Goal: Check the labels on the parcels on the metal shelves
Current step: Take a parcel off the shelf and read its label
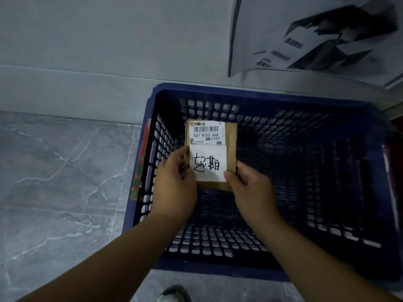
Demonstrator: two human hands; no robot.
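Holds a small brown parcel [231, 147] in both hands near frame centre, above a blue crate [261, 92], face turned up toward the camera, likely for reading the print. Leaves the printed label [206, 132] with its barcode at the parcel's 12 o'clock end and the white handwritten sticker [208, 163] just below it almost fully uncovered by gripping only at the edges. Pinches the 9 o'clock edge with the left hand [174, 182], digits curled onto that edge. Pinches the 5 o'clock corner with the right hand [250, 188], thumb pressed on the sticker's lower corner, other fingers hidden behind. Appears lifted clear of the crate bottom, hard to confirm. Shows no metal shelves. Shows grey floor [61, 171] at 9 o'clock, a printed sheet [316, 40] at 1 o'clock, a shoe [174, 294] at 6 o'clock.
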